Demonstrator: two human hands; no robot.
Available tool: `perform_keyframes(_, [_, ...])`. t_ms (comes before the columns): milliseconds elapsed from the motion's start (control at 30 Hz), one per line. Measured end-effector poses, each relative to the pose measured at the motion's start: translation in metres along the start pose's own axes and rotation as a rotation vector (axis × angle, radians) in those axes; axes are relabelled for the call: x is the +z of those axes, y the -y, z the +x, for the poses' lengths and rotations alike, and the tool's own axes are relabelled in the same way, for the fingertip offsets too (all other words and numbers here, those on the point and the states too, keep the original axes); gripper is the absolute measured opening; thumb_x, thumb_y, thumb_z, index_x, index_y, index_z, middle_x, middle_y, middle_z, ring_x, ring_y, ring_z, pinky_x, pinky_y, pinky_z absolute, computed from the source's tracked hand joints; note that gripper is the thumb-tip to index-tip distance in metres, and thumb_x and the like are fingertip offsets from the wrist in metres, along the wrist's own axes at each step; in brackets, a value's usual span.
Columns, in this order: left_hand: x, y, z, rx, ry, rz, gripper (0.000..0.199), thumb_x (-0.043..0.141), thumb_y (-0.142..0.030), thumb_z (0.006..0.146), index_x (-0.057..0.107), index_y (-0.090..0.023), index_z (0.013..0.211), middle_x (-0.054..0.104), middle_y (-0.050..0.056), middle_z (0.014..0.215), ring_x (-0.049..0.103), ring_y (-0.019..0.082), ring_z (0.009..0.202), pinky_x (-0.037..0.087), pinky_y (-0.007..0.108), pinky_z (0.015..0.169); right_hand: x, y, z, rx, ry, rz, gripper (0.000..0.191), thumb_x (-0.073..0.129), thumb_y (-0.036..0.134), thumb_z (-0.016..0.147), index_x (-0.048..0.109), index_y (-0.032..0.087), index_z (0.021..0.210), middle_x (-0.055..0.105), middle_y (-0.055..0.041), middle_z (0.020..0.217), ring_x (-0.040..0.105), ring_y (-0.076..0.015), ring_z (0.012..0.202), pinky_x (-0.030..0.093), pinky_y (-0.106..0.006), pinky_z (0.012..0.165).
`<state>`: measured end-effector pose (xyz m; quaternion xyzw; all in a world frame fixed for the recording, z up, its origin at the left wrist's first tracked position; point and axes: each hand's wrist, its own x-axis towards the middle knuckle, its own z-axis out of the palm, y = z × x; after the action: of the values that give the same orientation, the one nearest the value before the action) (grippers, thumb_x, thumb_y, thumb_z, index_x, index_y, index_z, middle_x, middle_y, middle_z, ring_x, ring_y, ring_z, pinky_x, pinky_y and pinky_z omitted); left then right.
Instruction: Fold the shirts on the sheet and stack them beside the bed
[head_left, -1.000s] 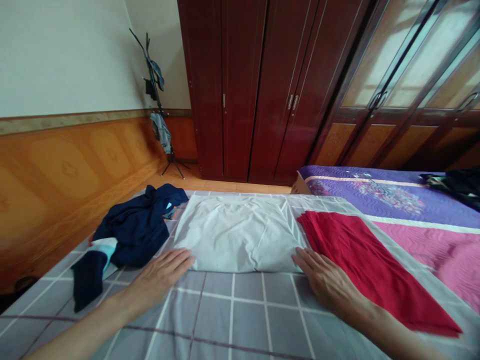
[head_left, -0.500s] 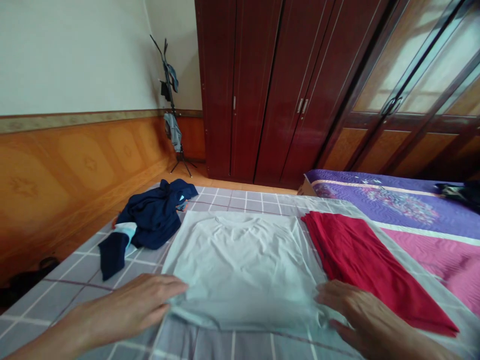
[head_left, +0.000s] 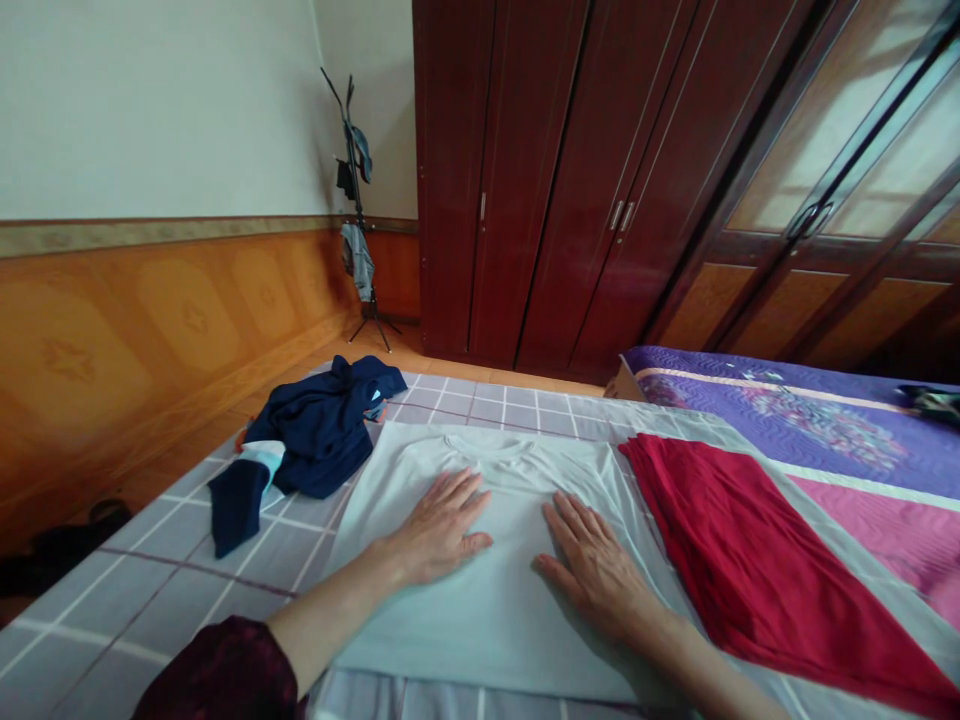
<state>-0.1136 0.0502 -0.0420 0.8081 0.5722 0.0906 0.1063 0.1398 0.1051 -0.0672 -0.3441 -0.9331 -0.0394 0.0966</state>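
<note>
Head view: white shirt [head_left: 510, 610], unmarked by legible writing, lay flat on checked bedding [head_left: 180, 600]; left hand [head_left: 444, 525] and right hand [head_left: 596, 565], open, palms down, rested on it, gripping nothing.

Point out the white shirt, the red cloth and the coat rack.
White shirt [head_left: 499, 620]: head view, lower front.
Red cloth [head_left: 772, 560]: head view, middle.
Coat rack [head_left: 355, 165]: head view, upper pole.

No texts, labels, brands, numbers or signs are showing readably on anything near either hand or farther away.
</note>
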Motion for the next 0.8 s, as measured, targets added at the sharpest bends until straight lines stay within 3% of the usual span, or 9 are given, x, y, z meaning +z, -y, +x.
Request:
perform_keyframes(100, [-0.001,0.014,0.004,-0.072,-0.046,0.003,0.056,0.033,-0.049,0.097,0.035,-0.018,0.143,0.026,0.01,0.153,0.014,0.026,0.143,0.013,0.048,0.117,-0.009,0.001,0.015,-0.029,0.021,0.005,0.056,0.047,0.046,0.092,0.045,0.013,0.138,0.036,-0.0189,0.146,0.033,-0.0336,0.135,0.035,-0.052,0.106])
perform_keyframes(200, [0.006,0.023,0.011,-0.126,-0.058,0.003,0.059,0.036,-0.052,0.095,0.033,-0.021,0.145,0.024,0.009,0.154,0.011,0.029,0.143,0.012,0.051,0.116,-0.01,0.009,0.049,-0.086,0.091,0.056,0.057,0.042,0.048,0.094,0.041,0.017,0.141,0.034,-0.014,0.148,0.03,-0.0317,0.137,0.03,-0.051,0.109])
perform_keyframes(367, [0.013,0.033,0.011,-0.264,-0.157,0.036,0.058,0.038,-0.047,0.094,0.034,-0.018,0.144,0.025,0.011,0.153,0.011,0.03,0.143,0.009,0.051,0.116,0.006,-0.003,0.089,0.14,0.082,0.033,0.06,0.037,0.049,0.095,0.04,0.012,0.141,0.032,-0.0154,0.149,0.026,-0.0331,0.138,0.027,-0.052,0.109])
perform_keyframes(433, [0.014,0.036,0.009,-0.295,-0.162,0.042,0.059,0.04,-0.048,0.093,0.035,-0.019,0.144,0.027,0.011,0.152,0.013,0.031,0.143,0.009,0.053,0.116,0.013,-0.009,0.088,0.192,0.047,0.017,0.061,0.036,0.051,0.095,0.041,0.012,0.141,0.032,-0.0157,0.149,0.026,-0.0333,0.138,0.027,-0.052,0.109])
perform_keyframes(600, [0.016,0.045,0.01,-0.327,-0.154,0.037,0.07,0.037,-0.059,0.09,0.031,-0.018,0.145,0.025,0.012,0.153,0.011,0.036,0.142,0.009,0.055,0.115,0.017,-0.024,0.072,0.165,0.007,-0.025,0.062,0.035,0.054,0.094,0.042,0.014,0.14,0.034,-0.015,0.148,0.029,-0.0317,0.137,0.028,-0.051,0.109])
perform_keyframes(800, [0.015,0.05,0.011,-0.385,-0.196,0.052,0.072,0.033,-0.062,0.09,0.032,-0.016,0.145,0.025,0.014,0.153,0.012,0.037,0.141,0.007,0.056,0.114,0.015,-0.064,0.04,0.214,0.001,-0.112,0.06,0.034,0.051,0.095,0.045,0.011,0.138,0.038,-0.0159,0.146,0.033,-0.0325,0.135,0.032,-0.052,0.106])
